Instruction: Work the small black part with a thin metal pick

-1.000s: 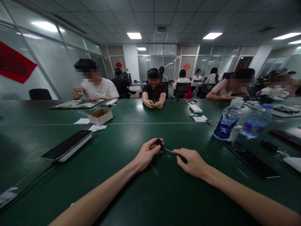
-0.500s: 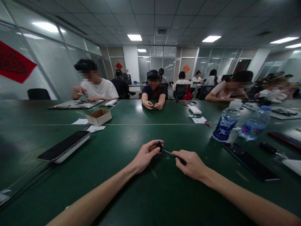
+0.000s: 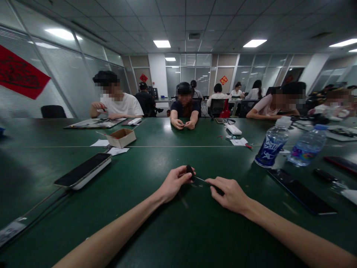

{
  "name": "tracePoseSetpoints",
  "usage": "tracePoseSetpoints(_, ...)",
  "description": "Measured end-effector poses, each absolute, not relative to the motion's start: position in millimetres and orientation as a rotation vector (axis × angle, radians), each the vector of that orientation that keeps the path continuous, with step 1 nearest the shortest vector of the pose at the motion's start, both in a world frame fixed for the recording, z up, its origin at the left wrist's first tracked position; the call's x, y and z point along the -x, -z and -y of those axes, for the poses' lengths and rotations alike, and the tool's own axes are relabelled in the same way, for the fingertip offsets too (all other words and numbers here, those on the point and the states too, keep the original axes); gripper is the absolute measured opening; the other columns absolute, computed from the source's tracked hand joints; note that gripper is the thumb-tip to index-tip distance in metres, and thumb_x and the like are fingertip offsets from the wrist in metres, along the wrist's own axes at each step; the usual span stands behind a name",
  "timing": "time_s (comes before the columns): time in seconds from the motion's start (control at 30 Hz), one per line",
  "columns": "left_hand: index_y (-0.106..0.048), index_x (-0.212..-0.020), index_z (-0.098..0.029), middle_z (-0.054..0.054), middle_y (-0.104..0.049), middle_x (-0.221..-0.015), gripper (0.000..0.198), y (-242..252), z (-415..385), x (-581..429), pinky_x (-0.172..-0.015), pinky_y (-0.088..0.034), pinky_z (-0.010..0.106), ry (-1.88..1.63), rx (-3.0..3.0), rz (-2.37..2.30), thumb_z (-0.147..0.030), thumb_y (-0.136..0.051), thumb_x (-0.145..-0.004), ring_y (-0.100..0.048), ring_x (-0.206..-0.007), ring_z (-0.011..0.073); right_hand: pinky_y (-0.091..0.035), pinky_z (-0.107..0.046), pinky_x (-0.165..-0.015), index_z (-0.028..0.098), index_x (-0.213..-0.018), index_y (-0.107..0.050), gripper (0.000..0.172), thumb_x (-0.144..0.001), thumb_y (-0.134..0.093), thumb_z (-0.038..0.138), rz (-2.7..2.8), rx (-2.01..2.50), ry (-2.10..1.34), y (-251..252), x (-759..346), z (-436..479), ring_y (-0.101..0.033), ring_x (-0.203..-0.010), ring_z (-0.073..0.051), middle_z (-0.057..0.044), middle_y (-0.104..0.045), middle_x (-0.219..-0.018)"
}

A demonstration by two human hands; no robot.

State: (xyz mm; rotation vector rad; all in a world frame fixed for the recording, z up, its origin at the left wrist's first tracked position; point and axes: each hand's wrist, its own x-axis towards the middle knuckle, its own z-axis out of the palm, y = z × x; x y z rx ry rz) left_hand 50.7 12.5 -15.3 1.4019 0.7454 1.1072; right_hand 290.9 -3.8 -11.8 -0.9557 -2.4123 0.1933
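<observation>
Between the thumb and fingers of my left hand is a small black block-like part, too small to name more exactly. My right hand is closed around the dark handle of a screwdriver. The thin metal shaft of this screwdriver points left, and its tip reaches the black part. Whether the tip sits inside the part or only touches it, I cannot tell. Both hands are just above the green table, and most of the handle is hidden in my right palm.
To the right stand two plastic bottles, with a dark phone lying in front of them. On the left are a phone on a white block with a cable and an open cardboard box. Several people sit around the table.
The whole view has shifted slightly to the right. The black part is turned a little in my left fingers, showing a broader face. Both hands keep their hold.
</observation>
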Motion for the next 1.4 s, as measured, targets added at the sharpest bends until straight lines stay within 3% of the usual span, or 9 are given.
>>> tracePoseSetpoints(0.47,-0.058,-0.108,-0.015,0.009,-0.058,-0.105,0.03,14.3,-12.4,-52.0,-0.084,-0.049,0.035,-1.146,-1.268,-0.704,-0.034,-0.058,-0.084,-0.056,-0.096,0.0206,-0.046,-0.025,-0.06,0.018,-0.124,-0.05,0.033,-0.092,-0.044,0.023,2.386,0.941,-0.2,11.6,-289.0,3.5,-0.056,-0.066,-0.013,-0.004,-0.06,-0.086)
tracePoseSetpoints(0.67,-0.061,-0.106,-0.015,0.01,-0.061,-0.103,0.029,7.8,-7.1,-54.8,-0.086,-0.047,0.035,-0.933,-1.453,-0.69,-0.03,-0.062,-0.082,-0.057,-0.096,0.0217,-0.049,-0.031,-0.077,0.018,-0.124,-0.049,0.033,-0.092,-0.041,0.021,2.179,0.987,-0.186,9.1,-288.7,-0.1,-0.059,-0.087,-0.017,-0.007,-0.06,-0.104)
tracePoseSetpoints(0.87,-0.057,-0.113,-0.015,0.011,-0.059,-0.107,0.035,15.5,-12.9,-53.4,-0.091,-0.045,0.041,-1.146,-1.234,-0.7,-0.034,-0.059,-0.084,-0.057,-0.098,0.0218,-0.046,-0.025,-0.057,0.016,-0.117,-0.056,0.03,-0.09,-0.044,0.022,2.316,0.947,-0.257,9.7,-288.0,2.9,-0.056,-0.062,-0.013,-0.004,-0.062,-0.082)
tracePoseSetpoints(1.2,-0.052,-0.123,-0.016,0.012,-0.06,-0.111,0.042,17.1,-12.0,-52.9,-0.099,-0.04,0.042,-1.143,-1.23,-0.676,-0.031,-0.059,-0.084,-0.056,-0.105,0.0228,-0.043,-0.023,-0.06,0.018,-0.114,-0.058,0.028,-0.088,-0.047,0.021,2.414,0.984,-0.226,8.9,-286.3,2.7,-0.055,-0.062,-0.012,-0.002,-0.061,-0.078)
tracePoseSetpoints(1.4,-0.057,-0.115,-0.015,0.011,-0.061,-0.107,0.036,13.3,-9.5,-52.3,-0.092,-0.044,0.038,-1.145,-1.366,-0.73,-0.031,-0.059,-0.084,-0.058,-0.098,0.022,-0.043,-0.024,-0.061,0.017,-0.115,-0.058,0.029,-0.089,-0.047,0.02,2.434,0.983,-0.18,10.1,-287.6,3.5,-0.054,-0.063,-0.012,-0.003,-0.06,-0.076)
